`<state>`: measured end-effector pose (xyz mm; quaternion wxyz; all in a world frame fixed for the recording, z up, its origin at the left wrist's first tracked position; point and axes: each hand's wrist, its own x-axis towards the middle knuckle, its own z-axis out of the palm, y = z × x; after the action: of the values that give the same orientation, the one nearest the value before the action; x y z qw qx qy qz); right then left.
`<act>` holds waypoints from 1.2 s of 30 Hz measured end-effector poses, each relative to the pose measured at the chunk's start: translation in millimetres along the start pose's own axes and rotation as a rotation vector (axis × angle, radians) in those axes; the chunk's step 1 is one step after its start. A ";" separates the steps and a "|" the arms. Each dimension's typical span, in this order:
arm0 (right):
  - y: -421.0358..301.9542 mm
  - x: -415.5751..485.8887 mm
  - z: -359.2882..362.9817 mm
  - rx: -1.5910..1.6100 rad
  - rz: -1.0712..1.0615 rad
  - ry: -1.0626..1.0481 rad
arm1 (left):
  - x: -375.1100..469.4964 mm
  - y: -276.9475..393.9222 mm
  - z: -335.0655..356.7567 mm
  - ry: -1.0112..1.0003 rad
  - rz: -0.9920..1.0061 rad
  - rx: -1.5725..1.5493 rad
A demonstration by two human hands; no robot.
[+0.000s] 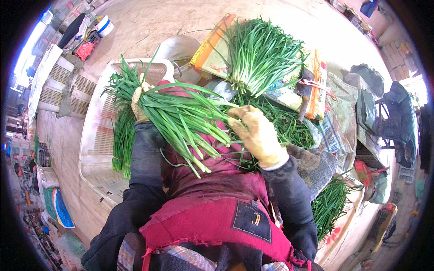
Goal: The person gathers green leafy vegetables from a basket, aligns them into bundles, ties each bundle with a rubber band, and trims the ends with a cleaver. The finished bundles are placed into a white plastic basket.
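My left hand (138, 101), in a pale work glove, grips a bunch of garlic chives (179, 115) near its leafy end. The cut stems fan out towards the lower right, above a maroon apron (217, 210). Beside those stem ends is my right hand (260, 137), gloved too, its thumb and fingertips slightly apart. One stem reaches its fingertips; contact is unclear. Rubber-banded chive bunches (122, 145) stand in a white plastic crate (96, 152) on the left. Loose green leaves (288, 127) lie heaped beyond my right hand.
A large pile of chives (262, 57) rests on printed sacks (212, 50) ahead. Behind the crate stands a metal basin (179, 49). More chives (330, 206) lie at the right, near a grey patterned cloth (313, 169). Other crates (64, 86) sit far left.
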<state>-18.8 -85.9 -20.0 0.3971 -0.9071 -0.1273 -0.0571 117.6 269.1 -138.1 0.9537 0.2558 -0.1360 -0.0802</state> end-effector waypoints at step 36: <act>27.9 -45.5 -33.0 0.053 -0.088 0.076 | 0.8 -0.6 -5.4 0.218 0.164 0.081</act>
<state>-54.9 -136.7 -26.7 0.4229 -0.8869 -0.1532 -0.1055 119.9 270.9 -142.7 0.9551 0.2893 -0.0553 0.0320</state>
